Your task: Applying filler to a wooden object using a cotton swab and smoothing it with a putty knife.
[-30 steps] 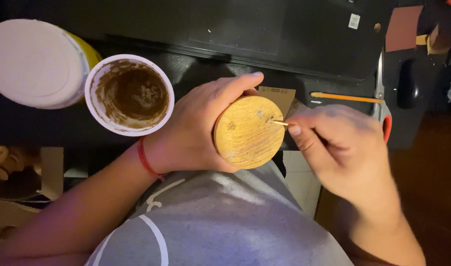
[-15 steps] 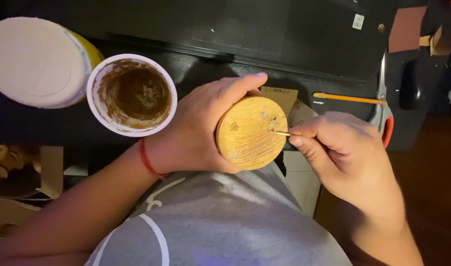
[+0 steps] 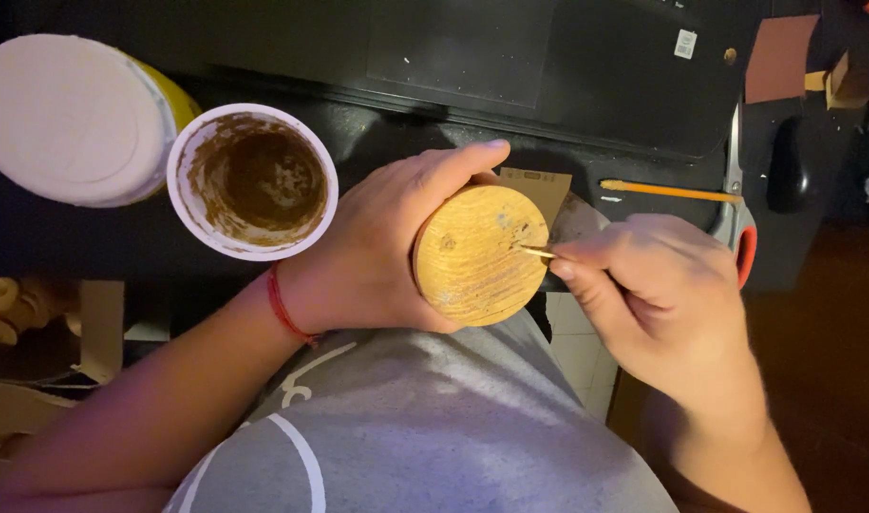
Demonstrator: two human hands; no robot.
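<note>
My left hand (image 3: 377, 252) grips a round wooden block (image 3: 477, 256), its light grained end face turned up toward me, over my lap. A red string bracelet (image 3: 284, 309) circles that wrist. My right hand (image 3: 662, 294) pinches a thin pale stick (image 3: 539, 253) between thumb and fingers. The stick's tip touches the right edge of the wooden face, near a small dark mark.
A white cup (image 3: 183, 195) smeared with brown paste stands on the dark desk (image 3: 548, 76) beside a yellow tub with a white lid (image 3: 69, 119). An orange pencil (image 3: 667, 191), scissors with an orange handle (image 3: 738, 214) and a piece of brown sandpaper (image 3: 539, 185) lie past the block.
My right hand has shifted slightly right and down, with the stick's tip kept at the wooden face's right edge. The left hand holds the block almost still.
</note>
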